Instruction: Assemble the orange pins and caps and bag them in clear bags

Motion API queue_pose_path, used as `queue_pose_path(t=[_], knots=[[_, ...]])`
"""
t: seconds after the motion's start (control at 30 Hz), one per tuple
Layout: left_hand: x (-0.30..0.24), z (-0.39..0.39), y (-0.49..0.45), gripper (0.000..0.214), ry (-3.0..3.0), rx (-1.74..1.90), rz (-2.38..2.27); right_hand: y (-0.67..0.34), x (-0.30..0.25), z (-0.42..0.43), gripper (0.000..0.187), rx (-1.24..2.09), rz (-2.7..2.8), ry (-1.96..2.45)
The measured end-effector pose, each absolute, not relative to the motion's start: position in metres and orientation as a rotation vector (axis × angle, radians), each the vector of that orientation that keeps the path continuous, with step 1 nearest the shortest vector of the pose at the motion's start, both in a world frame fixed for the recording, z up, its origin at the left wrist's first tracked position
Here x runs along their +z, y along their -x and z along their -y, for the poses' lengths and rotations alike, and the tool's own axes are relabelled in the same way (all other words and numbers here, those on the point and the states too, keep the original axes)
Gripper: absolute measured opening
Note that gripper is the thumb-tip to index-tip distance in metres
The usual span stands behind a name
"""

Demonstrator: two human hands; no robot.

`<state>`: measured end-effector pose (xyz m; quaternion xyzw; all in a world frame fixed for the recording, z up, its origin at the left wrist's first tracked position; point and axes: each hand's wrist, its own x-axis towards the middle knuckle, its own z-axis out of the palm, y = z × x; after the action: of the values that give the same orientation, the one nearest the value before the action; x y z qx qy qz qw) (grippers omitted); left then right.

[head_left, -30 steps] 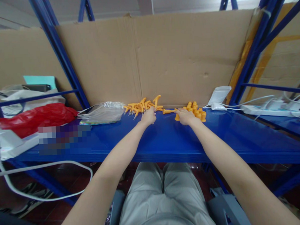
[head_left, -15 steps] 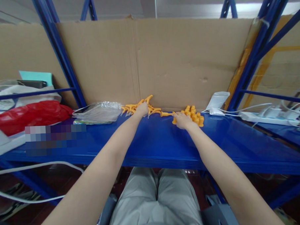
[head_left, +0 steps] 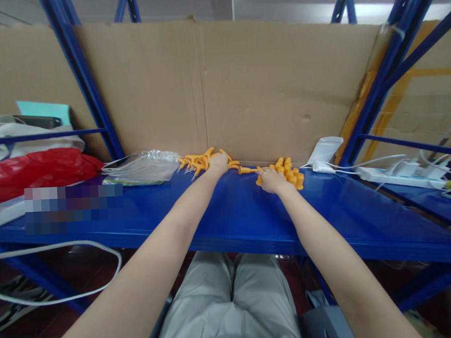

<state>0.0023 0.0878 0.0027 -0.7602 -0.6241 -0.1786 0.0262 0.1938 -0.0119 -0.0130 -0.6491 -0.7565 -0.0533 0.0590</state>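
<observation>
Shifted left grip (head_left: 219, 163) amid orange pieces (head_left: 200, 162)

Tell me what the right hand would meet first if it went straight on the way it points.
Probably the orange peg lying just ahead of the right hand; depth is unclear, so they may already be touching.

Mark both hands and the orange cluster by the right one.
Left hand (head_left: 219, 163), head view, on its back.
Right hand (head_left: 274, 180), head view, on its back.
Orange cluster (head_left: 290, 176), head view, piece near its middle.
</observation>
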Motion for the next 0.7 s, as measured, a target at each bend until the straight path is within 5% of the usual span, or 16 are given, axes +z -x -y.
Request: queue_pose_path(t=[0.2,0.7], knots=[[-0.008,-0.076,-0.037,0.057,2.608,-0.335,1.509,-0.191,-0.011,0.015,0.061,-0.139,2.278,1.985],[0.011,-0.04,-0.053,0.032,2.6,-0.252,1.672,-0.191,-0.012,0.013,0.058,-0.108,2.273,1.974]])
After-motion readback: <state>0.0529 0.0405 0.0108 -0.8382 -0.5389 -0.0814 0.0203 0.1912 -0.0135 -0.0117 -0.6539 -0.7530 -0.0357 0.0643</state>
